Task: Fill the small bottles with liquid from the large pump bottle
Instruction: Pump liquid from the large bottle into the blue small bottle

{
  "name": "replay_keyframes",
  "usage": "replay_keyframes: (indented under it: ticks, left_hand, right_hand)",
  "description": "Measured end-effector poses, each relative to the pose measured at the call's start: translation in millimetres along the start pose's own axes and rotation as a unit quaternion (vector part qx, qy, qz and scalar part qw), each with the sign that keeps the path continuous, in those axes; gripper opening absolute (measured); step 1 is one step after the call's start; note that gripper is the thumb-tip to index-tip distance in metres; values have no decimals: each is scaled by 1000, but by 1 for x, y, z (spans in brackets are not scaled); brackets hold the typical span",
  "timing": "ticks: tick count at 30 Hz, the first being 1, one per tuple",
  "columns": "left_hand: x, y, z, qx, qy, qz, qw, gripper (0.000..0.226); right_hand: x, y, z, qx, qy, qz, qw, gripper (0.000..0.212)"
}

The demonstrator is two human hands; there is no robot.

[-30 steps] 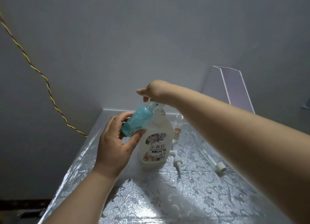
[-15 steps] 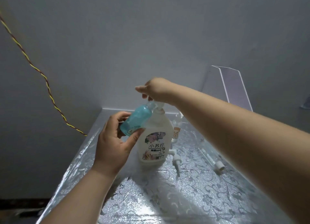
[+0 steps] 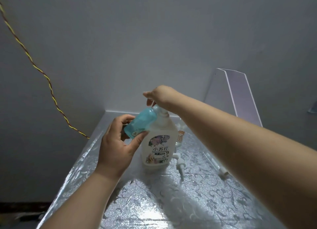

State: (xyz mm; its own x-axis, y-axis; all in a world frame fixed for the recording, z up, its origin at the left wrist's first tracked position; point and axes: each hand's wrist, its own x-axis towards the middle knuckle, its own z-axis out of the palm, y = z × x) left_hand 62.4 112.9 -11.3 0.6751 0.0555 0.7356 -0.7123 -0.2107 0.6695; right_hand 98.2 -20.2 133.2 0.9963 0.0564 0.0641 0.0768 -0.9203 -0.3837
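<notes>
Surface: silver floral-embossed tabletop (image 3: 154,203) is meeting grey walls (image 3: 154,31).
Ten o'clock: twisted yellow-red cable (image 3: 49,84) is hanging.
Left hand (image 3: 116,148): is curling fingers (image 3: 126,117) round small blue plastic bottle (image 3: 140,122).
Right hand (image 3: 161,95): is covering tall white pump bottle (image 3: 159,143); its grip cannot be told.

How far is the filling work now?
Done: nothing visibly finished. In hand: left hand holds the blue bottle tilted, mouth at the spout of the large pump bottle; right hand holds its pump top. Left: the small clear bottle behind, and loose pump caps.

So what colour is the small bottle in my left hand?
The small bottle is translucent turquoise blue, clearest in the head view.
</notes>
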Motion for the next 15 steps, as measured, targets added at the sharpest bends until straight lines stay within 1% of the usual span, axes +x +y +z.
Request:
replay_keyframes:
  ticks: [6,10,15]
  left_hand:
    - [0,0,-1,-15,11,-9,1000,40]
    - [1,2,0,-15,10,-7,1000,40]
    - [1,-3,1,-15,0,-6,1000,43]
  right_hand:
    - [-2,-8,-14,-24,2,-33,999,52]
    - [4,-6,-7,-40,-18,-10,999,50]
    - [9,-1,0,-28,-16,14,999,49]
